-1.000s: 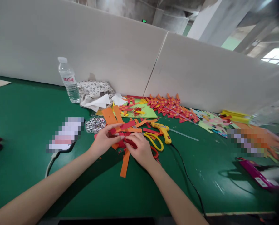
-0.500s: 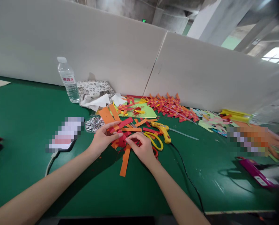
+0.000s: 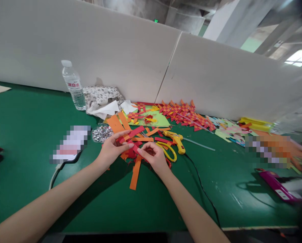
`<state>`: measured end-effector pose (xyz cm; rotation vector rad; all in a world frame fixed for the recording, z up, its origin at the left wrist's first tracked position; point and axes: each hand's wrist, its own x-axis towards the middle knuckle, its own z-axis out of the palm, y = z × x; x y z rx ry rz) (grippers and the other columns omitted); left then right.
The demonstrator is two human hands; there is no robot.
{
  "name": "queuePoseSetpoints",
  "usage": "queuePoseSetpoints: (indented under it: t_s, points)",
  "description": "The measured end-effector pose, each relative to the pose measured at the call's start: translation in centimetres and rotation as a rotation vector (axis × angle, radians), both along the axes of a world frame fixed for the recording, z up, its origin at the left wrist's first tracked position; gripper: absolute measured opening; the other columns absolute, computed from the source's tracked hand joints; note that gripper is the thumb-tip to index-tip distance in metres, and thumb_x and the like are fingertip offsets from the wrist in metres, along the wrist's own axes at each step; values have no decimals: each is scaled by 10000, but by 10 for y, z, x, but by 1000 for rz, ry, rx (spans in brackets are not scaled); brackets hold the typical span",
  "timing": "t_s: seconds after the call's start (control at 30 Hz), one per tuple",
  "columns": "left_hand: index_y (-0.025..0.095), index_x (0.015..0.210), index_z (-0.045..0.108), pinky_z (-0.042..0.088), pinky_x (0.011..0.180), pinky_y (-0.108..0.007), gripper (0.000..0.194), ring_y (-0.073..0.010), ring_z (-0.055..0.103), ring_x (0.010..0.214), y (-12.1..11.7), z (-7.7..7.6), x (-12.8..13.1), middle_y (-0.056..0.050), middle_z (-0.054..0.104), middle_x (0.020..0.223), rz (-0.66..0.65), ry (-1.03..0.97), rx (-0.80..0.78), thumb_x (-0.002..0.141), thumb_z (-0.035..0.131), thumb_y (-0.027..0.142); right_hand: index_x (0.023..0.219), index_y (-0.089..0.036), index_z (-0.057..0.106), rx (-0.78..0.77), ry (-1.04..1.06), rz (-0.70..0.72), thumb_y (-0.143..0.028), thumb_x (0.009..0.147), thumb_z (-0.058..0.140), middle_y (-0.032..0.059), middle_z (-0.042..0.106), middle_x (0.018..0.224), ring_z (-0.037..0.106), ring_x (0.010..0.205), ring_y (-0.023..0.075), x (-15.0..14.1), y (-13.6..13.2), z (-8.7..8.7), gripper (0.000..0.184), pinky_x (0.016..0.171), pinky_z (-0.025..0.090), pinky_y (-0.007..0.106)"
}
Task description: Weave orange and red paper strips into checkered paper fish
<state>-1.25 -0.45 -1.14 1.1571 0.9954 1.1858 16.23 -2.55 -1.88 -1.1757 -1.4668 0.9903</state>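
Observation:
My left hand (image 3: 112,147) pinches a partly woven piece of red and orange paper strips above the table. With thumb and finger, my right hand (image 3: 154,156) grips the end of a red paper strip (image 3: 135,147) on that same piece. Below and around the hands lie loose orange strips (image 3: 135,175) and red ones. Just right of my right hand are scissors with yellow handles (image 3: 171,156) and a yellow glue gun (image 3: 175,140). Red handles, partly hidden, show behind my right wrist. A bag of googly eyes (image 3: 100,133) sits beside my left hand.
Finished woven paper fish (image 3: 183,113) are heaped along the white partition (image 3: 130,57). A water bottle (image 3: 74,88) and a patterned pouch (image 3: 102,98) stand at the back left. Left is a charging phone (image 3: 71,145); right, a purple power strip (image 3: 277,187). The glue gun's cord (image 3: 203,189) crosses the table.
My right hand has shifted slightly to the right along the red strip, its fingers still pinched. My left hand holds almost the same place.

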Motion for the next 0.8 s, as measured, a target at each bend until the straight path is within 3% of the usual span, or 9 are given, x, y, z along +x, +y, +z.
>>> queuePoseSetpoints:
  t_s: [0.43, 0.6, 0.7, 0.8]
  points:
    - [190, 1157, 593, 509, 703, -206, 600, -81, 586, 666, -3, 3, 2, -5, 673, 827, 5, -37, 0, 595, 786, 273, 654, -183, 551, -128, 232, -43, -363, 648, 720, -46, 520, 608, 463, 526, 85, 0, 2, 1, 246, 529, 390, 221]
    - [186, 1163, 589, 513, 735, -235, 626, -89, 593, 674, -1, 3, 0, -5, 674, 841, 54, -58, -8, 579, 793, 285, 655, -185, 563, -161, 389, -129, -349, 622, 747, -36, 565, 601, 521, 561, 99, 6, 6, 2, 249, 587, 434, 237]
    - [185, 1173, 583, 515, 730, -251, 628, -101, 596, 681, -1, 1, 0, -12, 678, 833, 31, -32, -1, 589, 785, 295, 762, -191, 584, -171, 384, -79, -337, 631, 749, -6, 644, 697, 601, 671, 132, 7, 6, 2, 257, 688, 472, 275]
    - [207, 1172, 582, 516, 728, -256, 607, -108, 599, 715, -1, -3, 2, -34, 674, 961, -14, 5, 40, 604, 775, 297, 928, -201, 576, -174, 310, 46, -305, 637, 753, 8, 680, 766, 629, 715, 141, 6, 5, 1, 356, 729, 481, 291]
